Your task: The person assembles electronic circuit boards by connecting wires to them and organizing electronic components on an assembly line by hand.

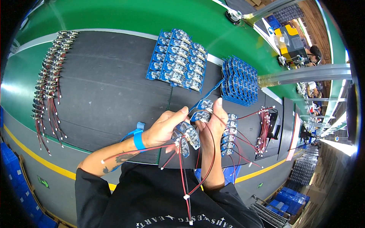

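Over the near side of the black mat (114, 76), the left hand (161, 127) grips a cluster of wired boards (189, 136), their red and black leads (189, 211) hanging past the mat's near edge. Also above the mat, the right hand (213, 127) pinches a blue board (204, 105). A blue wrist strap (139, 140) circles the left wrist. At the mat's left end stands a long row of boards with wires (51, 72); along its far side lie panels of boards (176, 62) and a stack of panels (238, 81). Toward the mat's right end rests a wire bundle (263, 131). A green surface (114, 15) stretches beyond the mat's far edge
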The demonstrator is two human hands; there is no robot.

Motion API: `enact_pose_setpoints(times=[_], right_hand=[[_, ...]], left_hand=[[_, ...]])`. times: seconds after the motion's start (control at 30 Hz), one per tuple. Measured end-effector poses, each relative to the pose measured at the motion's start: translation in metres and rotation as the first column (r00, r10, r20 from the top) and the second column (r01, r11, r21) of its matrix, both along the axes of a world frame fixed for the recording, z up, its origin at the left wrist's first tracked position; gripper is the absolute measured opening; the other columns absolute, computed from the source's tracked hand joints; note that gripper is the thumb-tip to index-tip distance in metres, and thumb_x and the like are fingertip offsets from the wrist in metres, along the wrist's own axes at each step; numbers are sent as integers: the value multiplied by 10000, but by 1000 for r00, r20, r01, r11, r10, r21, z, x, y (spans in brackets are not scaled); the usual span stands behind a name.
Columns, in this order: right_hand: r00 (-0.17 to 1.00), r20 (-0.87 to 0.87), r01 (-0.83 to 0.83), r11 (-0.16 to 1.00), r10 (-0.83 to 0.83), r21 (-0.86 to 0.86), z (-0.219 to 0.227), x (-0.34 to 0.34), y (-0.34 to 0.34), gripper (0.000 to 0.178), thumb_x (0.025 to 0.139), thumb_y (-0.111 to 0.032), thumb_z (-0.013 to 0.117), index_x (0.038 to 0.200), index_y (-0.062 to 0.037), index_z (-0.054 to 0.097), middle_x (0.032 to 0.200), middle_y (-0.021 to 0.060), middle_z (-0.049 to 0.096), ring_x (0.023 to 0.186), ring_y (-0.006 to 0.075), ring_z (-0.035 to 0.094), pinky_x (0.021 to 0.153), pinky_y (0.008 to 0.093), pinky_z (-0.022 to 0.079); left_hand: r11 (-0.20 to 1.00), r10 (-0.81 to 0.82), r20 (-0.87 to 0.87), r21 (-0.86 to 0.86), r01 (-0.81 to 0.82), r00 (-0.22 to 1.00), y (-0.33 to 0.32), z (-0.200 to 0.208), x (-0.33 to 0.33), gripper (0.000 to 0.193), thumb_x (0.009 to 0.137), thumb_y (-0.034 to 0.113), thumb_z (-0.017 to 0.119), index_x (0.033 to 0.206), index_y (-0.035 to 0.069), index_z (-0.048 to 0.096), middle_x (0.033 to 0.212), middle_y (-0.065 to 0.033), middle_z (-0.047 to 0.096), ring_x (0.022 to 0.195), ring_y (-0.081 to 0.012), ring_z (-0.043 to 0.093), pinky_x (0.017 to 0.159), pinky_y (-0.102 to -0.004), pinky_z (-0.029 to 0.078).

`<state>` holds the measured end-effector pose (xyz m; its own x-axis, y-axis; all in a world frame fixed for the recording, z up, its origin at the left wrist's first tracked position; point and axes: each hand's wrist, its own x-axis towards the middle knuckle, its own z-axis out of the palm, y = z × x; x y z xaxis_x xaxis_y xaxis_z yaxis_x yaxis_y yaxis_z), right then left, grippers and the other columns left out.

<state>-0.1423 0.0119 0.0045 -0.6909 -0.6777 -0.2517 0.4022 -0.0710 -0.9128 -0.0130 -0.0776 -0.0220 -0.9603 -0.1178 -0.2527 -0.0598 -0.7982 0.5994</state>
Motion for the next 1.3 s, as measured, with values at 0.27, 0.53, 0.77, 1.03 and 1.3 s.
enact_pose_setpoints(times=[0.27,0.53,0.77,1.03,1.3], right_hand=[[396,-880,-19,960,262,278,-25,-65,34,220,954,-135,587,789,5,627,637,42,587,544,92,516,490,267,385],[648,-694,-212,949,315,233,15,-19,21,100,880,-56,646,919,31,677,750,92,629,605,107,535,535,260,389],[754,-596,-232,961,276,151,9,-15,19,179,953,-93,597,845,41,646,661,16,573,569,62,469,506,223,351],[783,-564,-257,962,264,94,-8,-32,26,201,946,-99,596,809,42,639,749,63,579,655,108,504,553,245,381],[595,-748,-213,955,295,207,-2,-39,25,127,871,-32,637,971,24,693,850,103,653,757,164,587,669,270,450]], left_hand=[[841,435,75,-389,-375,897,-10,-1,-6,555,1033,492,312,791,63,568,573,-4,564,388,-50,436,352,-189,311],[861,325,56,-430,-271,944,-2,-2,-5,529,1036,469,332,891,35,598,619,-20,565,471,-55,476,405,-189,362],[875,209,-10,-445,-192,978,-4,-7,-3,596,1036,482,319,780,14,584,557,-46,529,428,-94,475,378,-217,342],[953,202,52,-240,-184,978,-7,6,-1,654,1011,553,321,590,74,469,491,-43,472,375,-99,413,339,-242,277],[695,493,-15,-595,-404,870,5,0,-7,542,1044,358,400,692,-10,587,562,-47,569,505,-94,543,470,-257,421]])
